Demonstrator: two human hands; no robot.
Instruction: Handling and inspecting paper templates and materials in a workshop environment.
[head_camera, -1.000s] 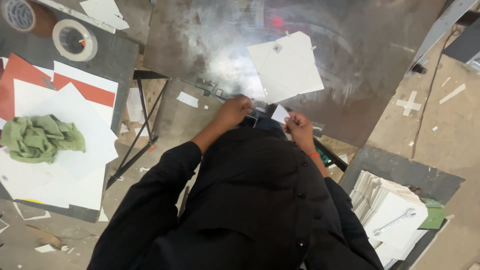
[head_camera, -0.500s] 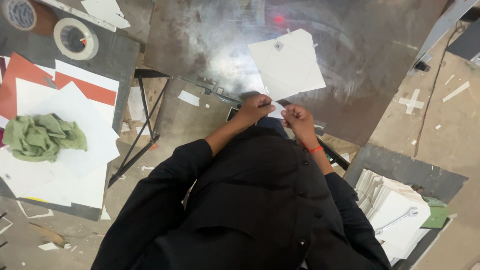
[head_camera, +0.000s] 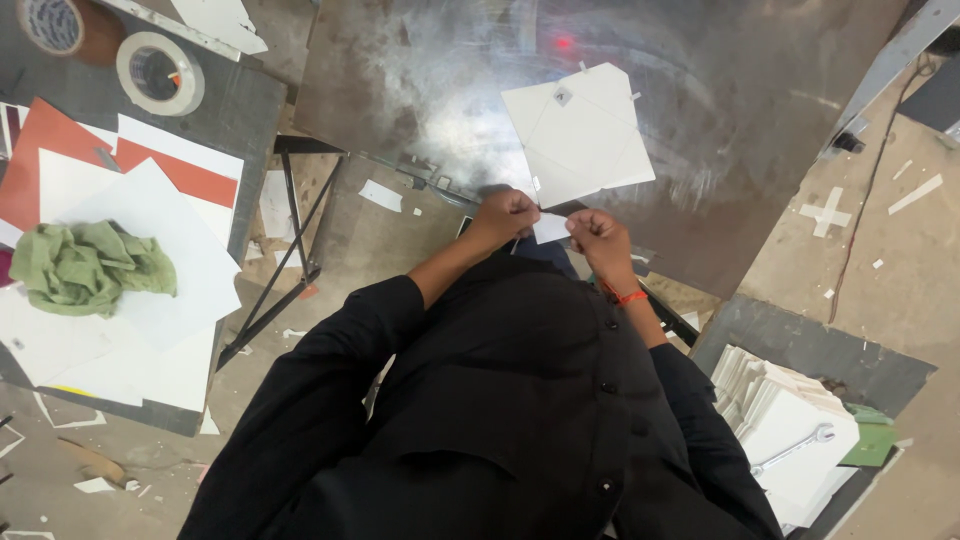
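There is only one view, from a camera on the person's head. It looks almost straight down, so the black shirt fills the near middle of the picture. Both hands, the left hand and the right hand, are close to the centre, not very near the lens. Further away lies the shiny metal sheet. On the left the view reaches a grey table, on the right a stack of white sheets.

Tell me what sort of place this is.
Probably a small workshop for paper or card craft: a scuffed metal table, stacked white sheets with a spanner on top, and tape rolls.
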